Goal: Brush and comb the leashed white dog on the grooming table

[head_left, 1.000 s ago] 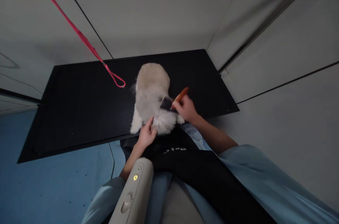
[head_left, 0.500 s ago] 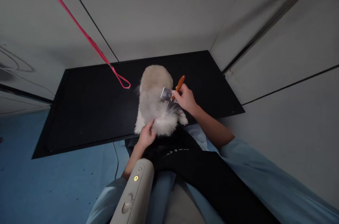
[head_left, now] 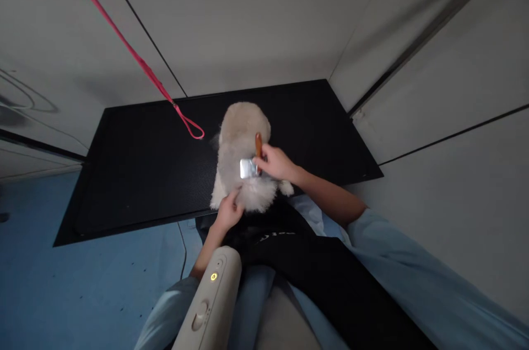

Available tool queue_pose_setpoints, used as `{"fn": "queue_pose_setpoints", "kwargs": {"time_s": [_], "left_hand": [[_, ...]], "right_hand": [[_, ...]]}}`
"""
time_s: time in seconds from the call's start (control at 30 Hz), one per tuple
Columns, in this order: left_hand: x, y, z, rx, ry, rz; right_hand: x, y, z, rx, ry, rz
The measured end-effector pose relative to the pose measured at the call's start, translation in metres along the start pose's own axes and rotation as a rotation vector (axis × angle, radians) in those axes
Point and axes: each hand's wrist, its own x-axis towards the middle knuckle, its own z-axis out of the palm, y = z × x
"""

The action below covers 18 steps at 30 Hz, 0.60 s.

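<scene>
A fluffy dog (head_left: 243, 124) with cream, grey and white fur is on the black table (head_left: 149, 168), its long white hair toward me. In my right hand (head_left: 278, 163) is a slicker brush (head_left: 249, 168) with an orange-brown handle; its shiny metal head lies over the grey fur, slightly blurred. Whether the pins touch the coat cannot be seen. My left hand (head_left: 230, 211) is closed at the lower left of the long white hair, thumb and finger pinching fur. Part of its fingers is hidden in the coat.
A pink loop leash (head_left: 144, 66) hangs over the table's left half. Close to me, a light grey device (head_left: 212, 300) with a lit yellow button stands before my left forearm. Pale walls (head_left: 256, 19) border the table behind and at right; the blue floor (head_left: 103, 284) shows at left.
My right hand has moved left and toward me with the slicker brush, whose handle is now more upright. My left hand stays in place on the fur.
</scene>
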Motion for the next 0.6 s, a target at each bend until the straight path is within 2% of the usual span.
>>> {"fn": "queue_pose_setpoints", "kwargs": {"time_s": [0.07, 0.1, 0.17, 0.2, 0.23, 0.27, 0.33, 0.37, 0.43, 0.53, 0.57, 0.6], "left_hand": [[0.001, -0.001, -0.001, 0.023, -0.016, -0.006], [0.001, -0.002, -0.001, 0.035, -0.025, -0.009], [0.002, -0.002, -0.003, 0.049, -0.018, -0.016], [0.003, -0.003, -0.004, 0.057, -0.007, -0.018], [0.004, -0.003, -0.005, 0.069, 0.003, -0.021], [0.005, -0.004, -0.007, 0.083, 0.01, -0.024], [0.007, -0.003, -0.009, 0.115, 0.011, -0.043], [0.008, -0.002, -0.011, 0.129, 0.014, -0.057], [0.011, 0.003, -0.015, 0.152, 0.099, -0.064], [0.013, 0.022, -0.022, 0.17, 0.445, 0.021], [0.013, 0.03, -0.023, 0.171, 0.513, 0.079], [0.014, 0.038, -0.023, 0.172, 0.501, 0.153]], "right_hand": [[0.003, 0.004, 0.002, 0.04, 0.198, 0.053], [0.004, 0.008, 0.004, 0.084, 0.237, 0.051], [0.009, 0.02, 0.009, 0.223, 0.118, 0.025], [0.013, 0.028, 0.011, 0.306, 0.047, 0.048], [0.017, 0.036, 0.014, 0.388, 0.028, 0.106], [0.021, 0.045, 0.016, 0.47, 0.073, 0.187], [0.026, 0.061, 0.021, 0.649, 0.255, 0.357], [0.024, 0.065, 0.024, 0.743, 0.296, 0.42], [0.009, 0.067, 0.036, 0.903, 0.218, 0.485], [-0.039, 0.056, 0.063, 1.05, 0.041, 0.504], [-0.057, 0.052, 0.072, 1.09, 0.045, 0.501], [-0.073, 0.049, 0.079, 1.119, 0.033, 0.495]]}}
